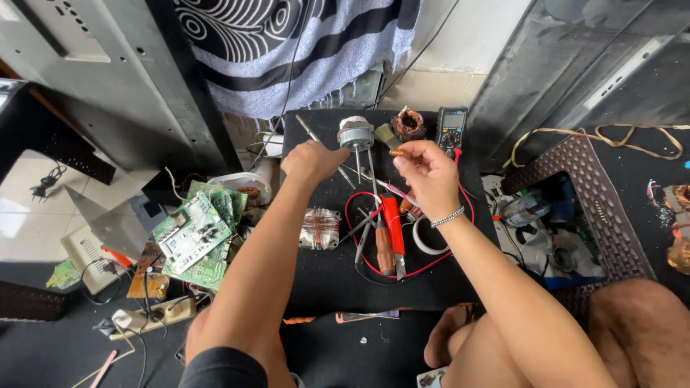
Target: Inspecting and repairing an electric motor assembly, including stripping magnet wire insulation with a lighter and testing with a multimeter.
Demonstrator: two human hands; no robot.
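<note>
My left hand (310,161) reaches over the black board (338,280) and touches a small grey round motor part (356,134) with long thin metal legs. My right hand (429,172), with a bead bracelet at the wrist, pinches a small orange-brown piece (399,152) between thumb and fingers just right of that part. Below my hands lie a red-handled screwdriver (392,228), pliers and looping red wire (359,237). A copper-wound coil block (319,228) sits under my left forearm.
A multimeter (451,128) and a copper-wound stator (409,123) stand at the board's far edge. Green circuit boards (195,233) pile at the left beside a power strip (154,314). A brown woven basket (575,215) of parts is at the right. My bare knees are at lower right.
</note>
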